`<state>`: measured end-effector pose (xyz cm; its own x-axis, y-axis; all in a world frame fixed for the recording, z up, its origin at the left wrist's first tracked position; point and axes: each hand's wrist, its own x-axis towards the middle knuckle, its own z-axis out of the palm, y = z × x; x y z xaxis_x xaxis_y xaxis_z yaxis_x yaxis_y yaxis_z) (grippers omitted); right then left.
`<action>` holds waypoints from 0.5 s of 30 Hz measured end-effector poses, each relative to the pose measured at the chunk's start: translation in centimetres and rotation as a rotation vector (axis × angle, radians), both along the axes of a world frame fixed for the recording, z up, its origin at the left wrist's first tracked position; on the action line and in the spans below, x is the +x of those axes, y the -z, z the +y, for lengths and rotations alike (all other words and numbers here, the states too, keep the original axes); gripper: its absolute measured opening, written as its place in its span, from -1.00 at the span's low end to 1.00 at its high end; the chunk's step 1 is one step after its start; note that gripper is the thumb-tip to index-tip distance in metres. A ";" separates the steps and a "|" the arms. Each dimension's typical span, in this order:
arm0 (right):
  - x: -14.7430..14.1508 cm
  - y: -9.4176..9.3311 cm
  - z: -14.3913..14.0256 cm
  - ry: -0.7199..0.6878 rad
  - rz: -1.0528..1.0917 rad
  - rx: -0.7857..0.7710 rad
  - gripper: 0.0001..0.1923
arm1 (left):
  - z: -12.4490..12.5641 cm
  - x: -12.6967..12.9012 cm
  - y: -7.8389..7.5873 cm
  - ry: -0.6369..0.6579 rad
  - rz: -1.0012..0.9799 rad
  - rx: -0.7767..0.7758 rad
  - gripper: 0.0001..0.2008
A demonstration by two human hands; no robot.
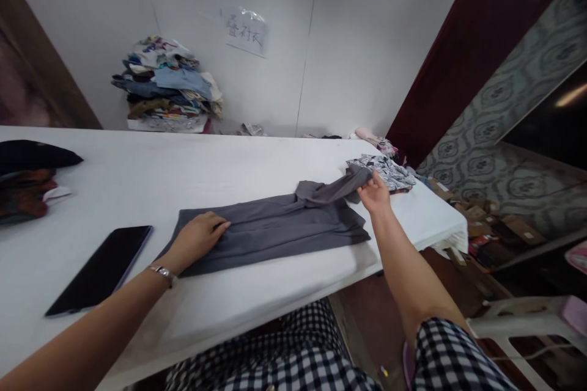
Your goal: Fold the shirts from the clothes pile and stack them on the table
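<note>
Grey shirt (275,229) lies partly folded on white table (137,177), near the front edge, long axis left to right. Left hand (199,237) flat on the shirt's left end, fingers spread, pressing cloth down; silver wristwatch (162,273) on that wrist. Right hand (375,194) at the shirt's right end, fingers pinching a grey sleeve (334,188) lifted and drawn across the body. Black phone (101,269) face-up left of the shirt, apart from it. Patterned black-and-white garment (389,172) just beyond the right hand. Stack of folded clothes (167,85) by the wall. Dark garments (27,177) at the table's far left edge
</note>
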<state>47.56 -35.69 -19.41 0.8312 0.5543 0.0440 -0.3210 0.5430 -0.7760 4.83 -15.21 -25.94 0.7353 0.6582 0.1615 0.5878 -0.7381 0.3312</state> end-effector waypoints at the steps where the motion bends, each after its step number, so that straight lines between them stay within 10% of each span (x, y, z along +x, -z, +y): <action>1: 0.3 -0.1 0.4 0.018 -0.016 -0.029 -0.74 | 0.0 0.0 -0.1 0.000 -0.003 -0.002 -0.53; 6: 1.9 -4.6 3.2 0.138 -0.305 -0.028 -0.62 | 0.4 0.6 -0.4 -0.038 0.047 -0.028 -0.54; 10: -2.3 -7.9 4.6 0.158 -0.906 -0.035 -0.63 | 0.5 1.2 -0.6 -0.092 0.055 -0.076 -0.52; 15: -12.3 -5.2 3.9 -0.568 -1.787 -0.241 -0.69 | -0.7 2.0 -1.5 -0.205 -0.169 -0.242 -0.51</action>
